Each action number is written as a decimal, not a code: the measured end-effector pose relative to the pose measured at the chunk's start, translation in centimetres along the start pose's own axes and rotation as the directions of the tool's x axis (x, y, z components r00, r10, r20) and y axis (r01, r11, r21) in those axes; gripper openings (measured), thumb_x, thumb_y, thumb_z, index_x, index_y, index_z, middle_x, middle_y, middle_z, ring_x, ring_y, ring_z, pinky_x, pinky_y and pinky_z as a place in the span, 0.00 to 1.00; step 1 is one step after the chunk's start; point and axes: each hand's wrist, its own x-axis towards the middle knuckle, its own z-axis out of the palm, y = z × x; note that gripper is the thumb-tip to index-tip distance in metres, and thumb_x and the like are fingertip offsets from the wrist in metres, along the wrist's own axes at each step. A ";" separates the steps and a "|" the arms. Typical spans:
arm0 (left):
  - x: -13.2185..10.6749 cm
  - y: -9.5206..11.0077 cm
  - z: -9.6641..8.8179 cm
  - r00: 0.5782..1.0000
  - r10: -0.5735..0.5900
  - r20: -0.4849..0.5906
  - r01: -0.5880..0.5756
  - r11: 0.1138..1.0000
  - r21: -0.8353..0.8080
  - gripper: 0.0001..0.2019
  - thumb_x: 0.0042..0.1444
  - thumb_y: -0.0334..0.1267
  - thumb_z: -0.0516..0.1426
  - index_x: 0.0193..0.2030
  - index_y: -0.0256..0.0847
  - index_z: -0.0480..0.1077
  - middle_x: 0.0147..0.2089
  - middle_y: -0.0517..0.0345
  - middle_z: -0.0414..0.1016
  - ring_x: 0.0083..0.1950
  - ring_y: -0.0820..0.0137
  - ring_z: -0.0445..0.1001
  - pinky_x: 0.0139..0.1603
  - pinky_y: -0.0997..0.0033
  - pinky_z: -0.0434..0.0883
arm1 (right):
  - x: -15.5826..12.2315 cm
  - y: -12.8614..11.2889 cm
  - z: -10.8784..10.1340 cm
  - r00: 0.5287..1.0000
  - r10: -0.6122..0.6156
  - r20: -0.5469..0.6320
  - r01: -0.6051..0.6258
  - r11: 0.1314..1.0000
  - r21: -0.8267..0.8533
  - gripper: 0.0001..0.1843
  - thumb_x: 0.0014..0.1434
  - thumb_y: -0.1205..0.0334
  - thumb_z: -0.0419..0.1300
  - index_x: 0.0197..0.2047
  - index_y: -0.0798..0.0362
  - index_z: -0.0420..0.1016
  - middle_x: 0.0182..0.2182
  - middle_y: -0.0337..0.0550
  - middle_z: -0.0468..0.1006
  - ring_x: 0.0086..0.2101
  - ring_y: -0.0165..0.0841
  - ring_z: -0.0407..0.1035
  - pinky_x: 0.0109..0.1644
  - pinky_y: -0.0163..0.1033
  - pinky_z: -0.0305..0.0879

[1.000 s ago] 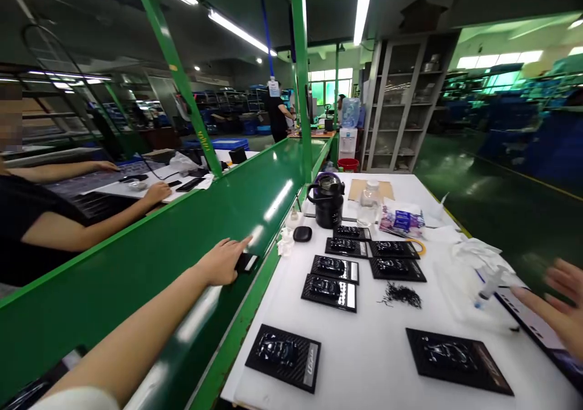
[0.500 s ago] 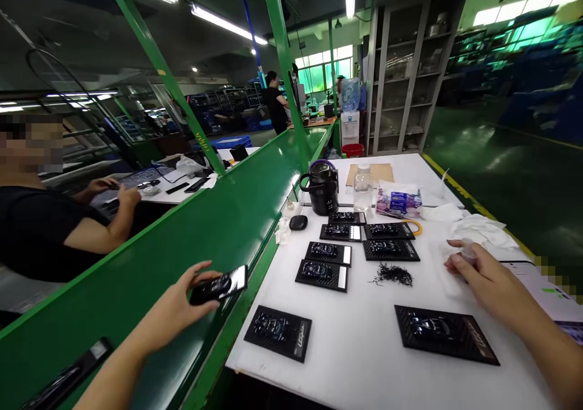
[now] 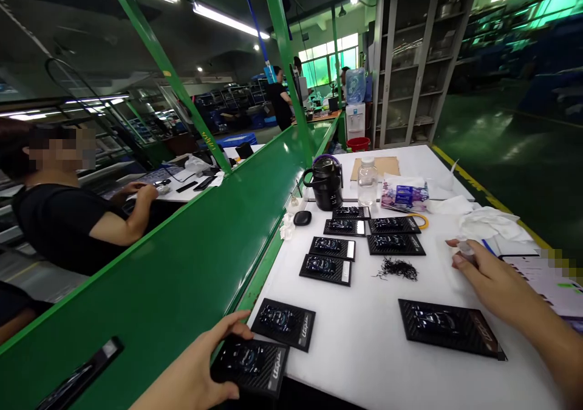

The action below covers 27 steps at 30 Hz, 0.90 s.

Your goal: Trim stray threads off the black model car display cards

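My left hand (image 3: 214, 367) grips a black car-model plate (image 3: 248, 361) by its left end, fingers on the upper edge and thumb below. This plate has a glossy dark car and silver "Utopia" lettering, and is at the table's front left edge. Just behind it lies a similar plate (image 3: 285, 324), partly overlapped in view. My right hand (image 3: 489, 276) is closed on a small translucent cylinder (image 3: 465, 249), above a clear tray (image 3: 449, 264) on the right. In front of that hand lies another car plate (image 3: 446, 328) with a brownish label strip.
Several more car plates (image 3: 325, 267) lie in two columns beyond a heap of black shreds (image 3: 398, 269). Farther back stand a black jug (image 3: 325, 182), a clear jar (image 3: 367, 182) and a tissue pack (image 3: 404, 194). A green barrier (image 3: 182, 258) runs along the left; a co-worker (image 3: 68, 215) sits beyond it.
My left hand has moved right and down from above the green barrier, bringing its plate to the table's front left edge. The right hand keeps its hold near the tray.
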 end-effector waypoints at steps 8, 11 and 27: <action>3.3 0.6 1.0 0.989 0.036 0.143 -0.031 0.999 -0.033 0.39 0.43 0.33 0.64 0.66 0.48 0.62 0.60 0.54 0.74 0.67 0.53 0.66 0.72 0.51 0.59 | -0.2 -0.4 0.3 0.998 0.015 -0.063 -0.008 0.994 0.108 0.21 0.65 0.43 0.48 0.48 0.48 0.73 0.44 0.47 0.80 0.45 0.47 0.73 0.50 0.48 0.66; 4.3 1.1 1.5 0.983 0.028 0.183 -0.026 1.000 -0.013 0.39 0.45 0.32 0.62 0.67 0.49 0.59 0.63 0.54 0.71 0.69 0.55 0.63 0.73 0.50 0.55 | -0.2 -0.6 0.0 0.993 0.071 -0.091 -0.054 0.982 0.179 0.19 0.64 0.43 0.51 0.43 0.48 0.73 0.41 0.46 0.81 0.43 0.46 0.75 0.47 0.47 0.67; 4.4 1.3 6.0 0.988 0.150 0.024 -0.150 0.989 0.001 0.35 0.50 0.34 0.60 0.66 0.51 0.59 0.67 0.52 0.64 0.70 0.54 0.61 0.74 0.46 0.54 | 0.1 -0.1 -0.5 0.990 0.103 -0.092 -0.035 0.830 0.557 0.17 0.64 0.48 0.57 0.51 0.47 0.67 0.37 0.44 0.79 0.40 0.41 0.76 0.49 0.48 0.68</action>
